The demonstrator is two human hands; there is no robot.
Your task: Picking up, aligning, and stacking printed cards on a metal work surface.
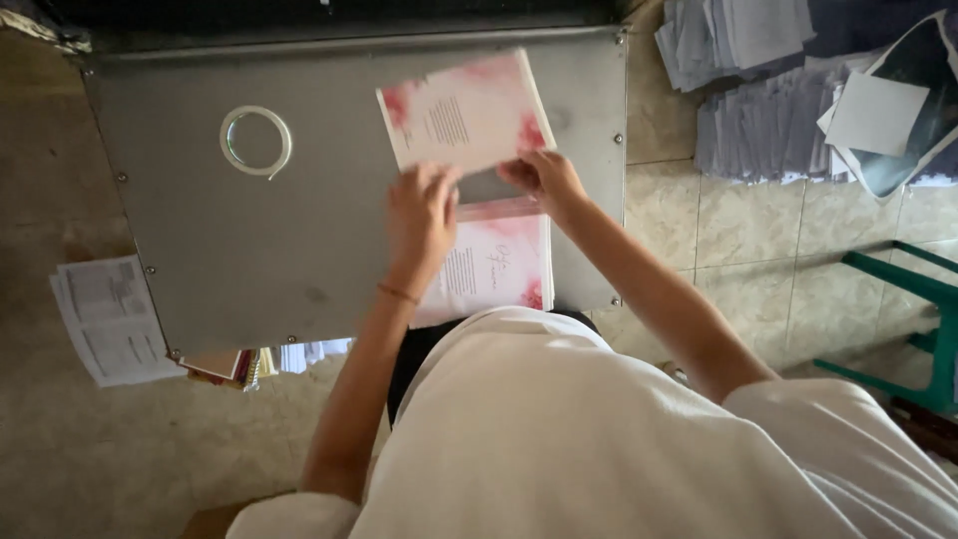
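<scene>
Both hands are up on the grey metal worktop [249, 250], working a pink-and-white card [464, 110]. The card sits just beyond the fingers, tilted, its long axis running left to right across the top and its far corner lifting toward the back edge. The left hand [419, 215] pins its near edge, grip closed on the card; the right hand [544, 180] pinches the near right corner, grip clamped on it too. Both are equally close, one at each end of that near edge. A stack [494, 265] of matching cards lies directly under the wrists, nearer the body. A tape ring [256, 142] rests well off left.
</scene>
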